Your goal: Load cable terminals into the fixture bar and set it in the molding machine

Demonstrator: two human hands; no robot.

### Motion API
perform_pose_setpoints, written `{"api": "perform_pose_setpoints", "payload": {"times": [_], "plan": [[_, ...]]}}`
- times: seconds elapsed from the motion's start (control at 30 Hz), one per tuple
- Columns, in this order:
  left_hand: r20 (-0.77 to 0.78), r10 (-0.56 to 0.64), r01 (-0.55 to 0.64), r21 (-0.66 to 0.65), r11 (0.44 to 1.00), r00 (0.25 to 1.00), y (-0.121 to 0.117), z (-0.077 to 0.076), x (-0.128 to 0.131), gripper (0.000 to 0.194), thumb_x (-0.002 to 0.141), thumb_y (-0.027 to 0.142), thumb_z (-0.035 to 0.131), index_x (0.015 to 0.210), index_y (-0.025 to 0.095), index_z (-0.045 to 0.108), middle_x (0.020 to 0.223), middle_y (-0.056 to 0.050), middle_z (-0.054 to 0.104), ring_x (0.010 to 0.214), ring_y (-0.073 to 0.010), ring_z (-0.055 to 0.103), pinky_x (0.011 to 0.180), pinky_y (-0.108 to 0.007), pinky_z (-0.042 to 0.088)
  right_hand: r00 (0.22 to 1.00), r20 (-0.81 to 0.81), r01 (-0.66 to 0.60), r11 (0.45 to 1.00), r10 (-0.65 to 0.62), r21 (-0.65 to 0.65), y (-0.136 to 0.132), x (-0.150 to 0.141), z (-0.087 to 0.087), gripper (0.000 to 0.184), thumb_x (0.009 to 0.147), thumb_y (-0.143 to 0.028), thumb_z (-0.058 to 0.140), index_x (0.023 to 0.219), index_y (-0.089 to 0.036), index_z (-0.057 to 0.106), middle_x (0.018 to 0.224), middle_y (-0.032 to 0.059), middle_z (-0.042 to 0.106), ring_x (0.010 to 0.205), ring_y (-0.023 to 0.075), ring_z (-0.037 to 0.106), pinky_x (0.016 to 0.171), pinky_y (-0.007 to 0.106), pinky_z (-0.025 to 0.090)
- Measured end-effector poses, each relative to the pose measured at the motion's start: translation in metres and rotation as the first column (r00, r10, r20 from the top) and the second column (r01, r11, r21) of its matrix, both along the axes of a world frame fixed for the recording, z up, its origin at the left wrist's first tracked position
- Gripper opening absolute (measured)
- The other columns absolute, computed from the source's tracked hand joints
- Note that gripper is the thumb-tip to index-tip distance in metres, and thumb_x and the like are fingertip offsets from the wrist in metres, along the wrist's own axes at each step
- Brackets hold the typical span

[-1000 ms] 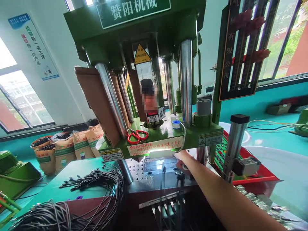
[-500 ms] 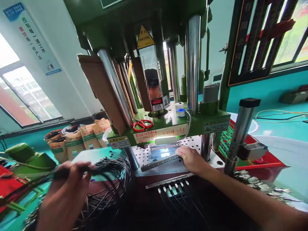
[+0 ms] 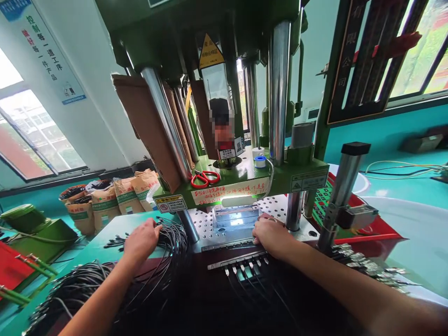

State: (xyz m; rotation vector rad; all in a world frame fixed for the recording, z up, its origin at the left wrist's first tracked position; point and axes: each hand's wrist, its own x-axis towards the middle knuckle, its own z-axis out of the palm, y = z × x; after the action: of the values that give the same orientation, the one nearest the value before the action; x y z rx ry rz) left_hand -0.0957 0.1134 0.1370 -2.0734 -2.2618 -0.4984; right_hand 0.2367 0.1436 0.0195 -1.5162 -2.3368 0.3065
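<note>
My left hand reaches over the green tabletop to a coiled bundle of black cables. Its fingers are bent but look apart at the bundle's edge, with nothing plainly held. My right hand is closed at the right end of a dark metal bar, which lies along the front edge of the press plate; the fingertips are partly hidden. In front of that bar is a second metal strip, with several cables and their silvery connectors hanging from it.
Above the plate stands the green press, with red-handled scissors and a blue tape roll on its ledge. More cables lie at lower left. A metal post and a connector pile are at right.
My left hand has moved forward and right to the bundle, and the dark cable seen in it before no longer shows there. My right hand has lowered the metal bar to the plate's front edge.
</note>
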Motion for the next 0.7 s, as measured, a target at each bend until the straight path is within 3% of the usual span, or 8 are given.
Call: {"api": "perform_pose_setpoints", "payload": {"times": [0.07,0.1,0.17,0.2,0.23,0.33,0.53,0.7], "plan": [[0.026,-0.205,0.206,-0.006,0.979,0.978,-0.014,-0.005,0.011,0.023,0.092,0.033,0.045,0.093,0.018,0.062,0.095,-0.008,0.066,0.092,-0.0233,0.059,0.087,-0.039,0.043,1.0,0.002,0.005,1.0,-0.005,-0.015,0.001,-0.001,-0.002,0.021,0.091,-0.036,0.055,0.091,-0.017,0.064,0.097,0.0038,0.065,0.084,0.0167,0.06,0.08,0.036,0.048],[0.06,-0.393,0.396,-0.034,0.918,0.918,-0.02,-0.008,0.017,0.023,0.092,0.034,0.044,0.092,0.021,0.064,0.095,-0.007,0.067,0.093,-0.0218,0.059,0.089,-0.035,0.042,1.0,0.002,0.004,1.0,-0.004,-0.018,0.0,0.0,0.0,0.018,0.089,-0.033,0.058,0.087,-0.017,0.064,0.095,0.0046,0.065,0.086,0.0181,0.06,0.08,0.036,0.047],[0.146,-0.688,0.703,-0.142,0.697,0.711,-0.028,-0.014,0.027,0.025,0.092,0.032,0.043,0.09,0.025,0.067,0.095,-0.004,0.069,0.094,-0.0197,0.059,0.09,-0.03,0.04,1.0,-0.007,-0.005,1.0,0.005,-0.011,-0.006,0.003,0.005,0.011,0.084,-0.024,0.062,0.077,-0.017,0.066,0.09,0.0065,0.066,0.09,0.0219,0.059,0.082,0.036,0.044],[0.184,-0.741,0.763,-0.194,0.617,0.646,-0.028,-0.018,0.03,0.026,0.092,0.03,0.042,0.091,0.025,0.068,0.096,-0.004,0.069,0.094,-0.0194,0.059,0.089,-0.029,0.04,1.0,-0.019,-0.014,1.0,0.014,-0.005,-0.01,0.005,0.009,0.012,0.083,-0.021,0.061,0.073,-0.018,0.066,0.089,0.0074,0.066,0.093,0.0236,0.058,0.084,0.036,0.042],[0.202,-0.741,0.766,-0.24,0.597,0.641,-0.026,-0.022,0.031,0.027,0.091,0.029,0.042,0.093,0.025,0.068,0.097,-0.004,0.07,0.094,-0.0194,0.06,0.088,-0.028,0.04,0.999,-0.036,-0.024,1.0,0.024,-0.002,-0.015,0.009,0.012,0.014,0.084,-0.019,0.059,0.072,-0.019,0.067,0.088,0.0079,0.066,0.096,0.0244,0.058,0.085,0.035,0.041],[0.176,-0.653,0.673,-0.287,0.681,0.736,-0.014,-0.032,0.034,0.027,0.09,0.031,0.043,0.095,0.023,0.069,0.093,-0.005,0.07,0.088,-0.0208,0.061,0.081,-0.029,0.04,0.995,-0.094,-0.047,0.998,0.044,-0.03,-0.032,0.024,0.015,0.019,0.087,-0.02,0.052,0.08,-0.022,0.069,0.089,0.0057,0.068,0.093,0.0228,0.06,0.084,0.032,0.043],[0.248,-0.635,0.679,-0.343,0.649,0.732,-0.021,-0.046,0.064,0.021,0.07,0.022,0.067,0.091,0.023,0.067,0.096,-0.005,0.068,0.094,-0.0266,0.059,0.082,-0.033,0.037,0.985,-0.168,-0.048,0.995,0.034,-0.082,-0.054,0.047,-0.002,0.026,0.078,-0.012,0.057,0.101,-0.021,0.065,0.103,0.005,0.067,0.1,0.02,0.06,0.09,0.03,0.043],[0.335,-0.555,0.643,-0.28,0.713,0.761,-0.029,-0.055,0.07,0.014,0.068,0.011,0.059,0.078,0.02,0.062,0.086,-0.005,0.064,0.083,-0.0237,0.058,0.073,-0.032,0.036,0.977,-0.212,-0.001,0.998,-0.012,-0.061,-0.056,0.045,-0.005,0.02,0.077,-0.013,0.058,0.094,-0.02,0.066,0.096,0.0052,0.067,0.095,0.021,0.061,0.086,0.032,0.045]]}}
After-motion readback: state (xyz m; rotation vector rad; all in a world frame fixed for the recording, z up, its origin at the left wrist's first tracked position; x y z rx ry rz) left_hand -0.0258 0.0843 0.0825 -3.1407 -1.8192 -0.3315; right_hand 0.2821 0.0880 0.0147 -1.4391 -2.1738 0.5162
